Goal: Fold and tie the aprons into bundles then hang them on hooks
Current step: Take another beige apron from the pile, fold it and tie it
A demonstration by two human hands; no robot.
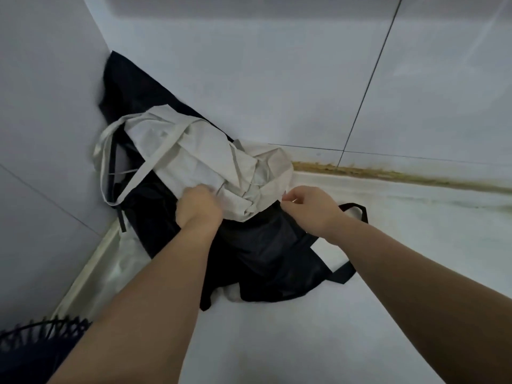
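Passing over a dark basket (41,333) low and well to the left of the left hand (198,207), sitting apart from the work.

Gripping the near edge of the cream apron (194,159) with that left hand, fingers curled down into the cloth. Finding the cream apron crumpled just beyond both hands, lying on top of a dark apron (263,253) spreading under the wrists across the counter (304,342). Not managing to tell whether the dark heap is one apron or several. Noting a cream strap (99,151) trailing in a loose loop up and to the left of the left hand, untied.

Pinching the cream apron's right-hand edge with the right hand (307,210), thumb and forefinger closing on the cloth as far as the view is showing. Noting a dark strap (346,268) looping slack just to the right of the right wrist.

Judging the task as barely begun: taking hold of the top apron to part it from the heap, with nothing folded, nothing tied, no bundle made and no hooks in view. Leaving nearly everything ahead: lifting the cream apron clear, flattening and folding it, wrapping and knotting its straps, doing likewise with the dark cloth, then hanging the bundles.
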